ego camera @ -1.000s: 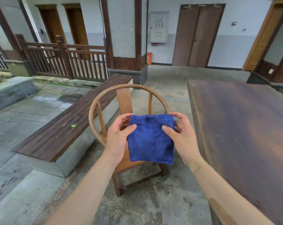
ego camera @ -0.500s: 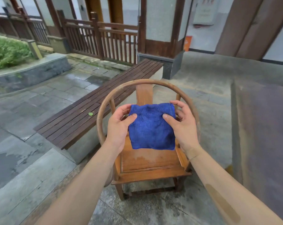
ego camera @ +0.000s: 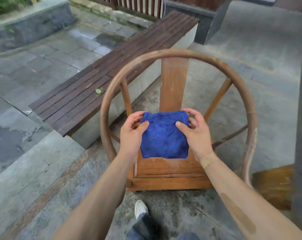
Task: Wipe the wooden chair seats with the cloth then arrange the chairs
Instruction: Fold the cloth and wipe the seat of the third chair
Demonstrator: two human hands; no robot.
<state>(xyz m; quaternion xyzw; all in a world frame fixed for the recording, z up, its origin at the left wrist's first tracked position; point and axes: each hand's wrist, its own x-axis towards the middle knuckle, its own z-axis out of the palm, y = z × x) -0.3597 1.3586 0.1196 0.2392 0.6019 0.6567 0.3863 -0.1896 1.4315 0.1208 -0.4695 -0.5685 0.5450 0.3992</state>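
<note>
Left hand (ego camera: 131, 135) pinches left edge of folded blue cloth (ego camera: 164, 135), thumb on top | right hand (ego camera: 197, 135) pinches right edge | cloth held between hands, above wooden chair seat (ego camera: 165, 168) | chair backrest (ego camera: 174, 82) beyond hands | slatted bench (ego camera: 88, 90) left of left hand

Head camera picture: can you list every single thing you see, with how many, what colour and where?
cloth: one, blue, folded, held up over the chair seat
chair: one, brown wood, round back rail, middle
bench: one, dark brown slats, left of the chair
leaf: one, green, lying on the bench
railing: one, brown, top edge
stone floor: grey slabs, wet patches, left
shoe: one, white, bottom middle
left hand: one, pinches the cloth's left edge
right hand: one, pinches the cloth's right edge
</note>
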